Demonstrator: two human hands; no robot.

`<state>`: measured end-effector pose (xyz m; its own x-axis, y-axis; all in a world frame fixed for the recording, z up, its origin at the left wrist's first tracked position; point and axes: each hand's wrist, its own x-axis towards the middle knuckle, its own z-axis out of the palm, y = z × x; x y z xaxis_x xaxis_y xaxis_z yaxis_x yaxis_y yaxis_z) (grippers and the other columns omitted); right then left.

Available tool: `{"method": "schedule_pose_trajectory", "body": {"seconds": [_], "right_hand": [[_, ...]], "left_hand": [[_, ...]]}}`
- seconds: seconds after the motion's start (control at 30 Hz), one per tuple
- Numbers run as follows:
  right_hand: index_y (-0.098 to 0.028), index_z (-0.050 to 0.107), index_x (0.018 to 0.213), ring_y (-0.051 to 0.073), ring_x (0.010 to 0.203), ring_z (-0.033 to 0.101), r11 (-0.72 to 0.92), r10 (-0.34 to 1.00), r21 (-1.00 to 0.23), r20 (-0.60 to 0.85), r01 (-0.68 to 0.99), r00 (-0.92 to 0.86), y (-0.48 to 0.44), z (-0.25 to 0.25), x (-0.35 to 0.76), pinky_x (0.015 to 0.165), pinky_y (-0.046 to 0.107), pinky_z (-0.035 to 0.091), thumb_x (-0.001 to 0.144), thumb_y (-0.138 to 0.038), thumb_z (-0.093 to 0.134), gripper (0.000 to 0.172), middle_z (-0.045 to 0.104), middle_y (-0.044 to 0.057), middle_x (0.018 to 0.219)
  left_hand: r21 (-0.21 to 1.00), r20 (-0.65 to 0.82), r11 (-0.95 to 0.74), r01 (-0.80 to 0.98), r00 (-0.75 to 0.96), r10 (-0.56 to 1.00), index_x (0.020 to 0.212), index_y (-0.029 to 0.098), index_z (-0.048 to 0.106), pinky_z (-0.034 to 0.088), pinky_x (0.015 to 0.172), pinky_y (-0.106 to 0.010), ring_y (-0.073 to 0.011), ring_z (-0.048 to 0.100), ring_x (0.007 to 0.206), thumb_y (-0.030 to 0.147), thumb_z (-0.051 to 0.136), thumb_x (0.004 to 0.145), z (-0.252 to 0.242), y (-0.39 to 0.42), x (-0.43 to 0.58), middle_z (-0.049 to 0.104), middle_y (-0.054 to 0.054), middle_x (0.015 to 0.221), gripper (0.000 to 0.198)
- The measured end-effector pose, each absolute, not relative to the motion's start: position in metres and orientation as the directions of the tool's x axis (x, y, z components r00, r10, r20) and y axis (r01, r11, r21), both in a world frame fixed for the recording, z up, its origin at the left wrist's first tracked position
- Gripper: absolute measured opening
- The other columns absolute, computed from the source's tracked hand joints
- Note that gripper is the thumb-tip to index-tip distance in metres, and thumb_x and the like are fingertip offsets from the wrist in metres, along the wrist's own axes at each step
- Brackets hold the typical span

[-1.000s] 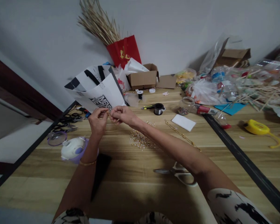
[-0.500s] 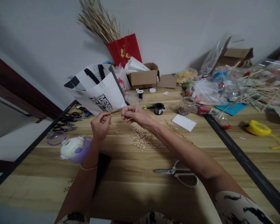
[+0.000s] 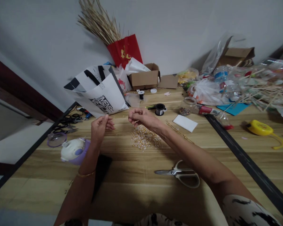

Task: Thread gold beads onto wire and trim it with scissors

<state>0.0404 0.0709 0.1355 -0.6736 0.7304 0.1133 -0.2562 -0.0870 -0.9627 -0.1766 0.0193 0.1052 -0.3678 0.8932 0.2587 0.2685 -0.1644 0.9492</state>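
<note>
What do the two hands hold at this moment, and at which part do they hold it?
Both the left hand and the right hand are pinched shut above the pile of small golden beads. Whatever they pinch is too fine to make out.

A plain white wall [image 3: 179, 28] stood behind a wood-grain table [image 3: 136, 185] with a black edge strip. A dark brown wooden frame [image 3: 21, 94] (perhaps a door or window surround; it could not be told which) ran along the left. Light was dim and even, with soft shadows falling on the wall.
</note>
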Motion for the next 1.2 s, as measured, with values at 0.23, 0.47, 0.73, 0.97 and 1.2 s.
{"method": "schedule_pose_trajectory", "body": {"seconds": [0.23, 0.47, 0.73, 0.97, 1.2], "right_hand": [[-0.014, 0.056, 0.074, 0.007, 0.055, 0.054, -0.033, 0.689, -0.988, 0.085, -0.149, -0.719, 0.056, 0.121, 0.072, 0.049, 0.017, 0.046, 0.074, -0.026, 0.061, 0.013, 0.059, -0.001, 0.067], [-0.014, 0.054, 0.077, 0.008, 0.056, 0.046, 0.143, 0.650, -0.985, 0.019, 0.098, -0.760, 0.020, 0.081, 0.114, 0.052, 0.018, 0.036, 0.078, -0.017, 0.055, 0.004, 0.052, -0.003, 0.064], [-0.015, 0.053, 0.075, 0.008, 0.055, 0.039, 0.344, 0.703, -0.794, -0.136, 0.501, -0.698, -0.010, 0.032, 0.160, 0.051, 0.019, 0.029, 0.079, -0.015, 0.051, 0.005, 0.047, -0.004, 0.062], [-0.017, 0.052, 0.076, 0.009, 0.055, 0.041, 0.407, 0.726, -0.728, -0.108, 0.551, -0.679, -0.014, 0.027, 0.177, 0.053, 0.020, 0.029, 0.083, -0.016, 0.048, 0.008, 0.050, -0.003, 0.063], [-0.017, 0.051, 0.076, 0.010, 0.056, 0.042, 0.455, 0.707, -0.726, -0.057, 0.516, -0.705, -0.013, 0.021, 0.179, 0.054, 0.021, 0.030, 0.084, -0.016, 0.047, 0.009, 0.051, -0.003, 0.066]], "left_hand": [[0.817, 0.354, -0.143, 0.558, -0.289, 0.889, 0.071, 0.014, 0.063, 0.052, 0.065, -0.024, -0.0133, 0.063, 0.065, 0.037, 0.054, 0.082, 0.088, -0.018, -0.169, 0.065, -0.002, 0.066, 0.027], [0.545, 0.380, -0.262, 0.797, 0.045, 0.924, 0.083, 0.019, 0.063, 0.052, 0.070, -0.027, -0.0160, 0.062, 0.075, 0.028, 0.058, 0.079, 0.049, -0.061, -0.150, 0.066, -0.003, 0.083, 0.011], [0.322, 0.229, -0.427, 0.845, 0.368, 0.901, 0.073, 0.018, 0.060, 0.049, 0.074, -0.031, -0.0190, 0.057, 0.081, 0.013, 0.047, 0.084, 0.011, -0.084, -0.117, 0.063, -0.005, 0.077, 0.018], [0.380, 0.224, -0.451, 0.808, 0.393, 0.892, 0.076, 0.017, 0.060, 0.047, 0.075, -0.031, -0.0182, 0.055, 0.081, 0.014, 0.046, 0.086, 0.011, -0.078, -0.119, 0.063, -0.004, 0.077, 0.017], [0.450, 0.146, -0.367, 0.814, 0.338, 0.930, 0.079, 0.019, 0.063, 0.047, 0.072, -0.029, -0.0174, 0.060, 0.076, 0.019, 0.051, 0.084, 0.009, -0.075, -0.139, 0.066, -0.004, 0.078, 0.013]]}}
